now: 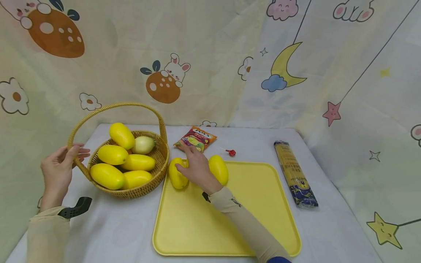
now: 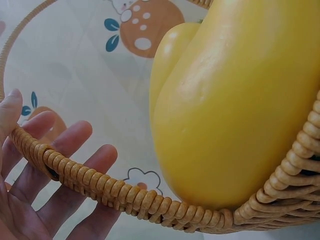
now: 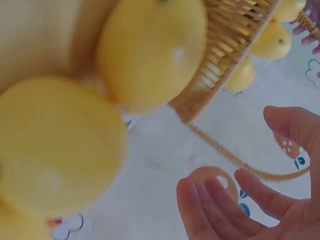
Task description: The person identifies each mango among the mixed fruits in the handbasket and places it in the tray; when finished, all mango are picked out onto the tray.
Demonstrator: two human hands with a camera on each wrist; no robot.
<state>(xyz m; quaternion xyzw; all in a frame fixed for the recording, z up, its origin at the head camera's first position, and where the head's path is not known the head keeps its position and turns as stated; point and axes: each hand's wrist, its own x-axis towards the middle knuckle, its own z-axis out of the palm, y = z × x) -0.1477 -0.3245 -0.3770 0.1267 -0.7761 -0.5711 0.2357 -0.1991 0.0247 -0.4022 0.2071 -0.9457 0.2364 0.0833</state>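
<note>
A round wicker basket with a tall handle holds several yellow mangoes and a pale green round fruit. My left hand grips the handle near its left base, thumb on one side and fingers behind it in the left wrist view. Over the back left part of a yellow tray, my right hand has its fingers spread and holds nothing. One mango lies to its left and another mango to its right. In the right wrist view, mangoes sit apart from the fingers.
Behind the tray lies a candy bag, with a red lollipop to its right. A long pasta packet lies right of the tray. A patterned curtain hangs behind the white-covered table.
</note>
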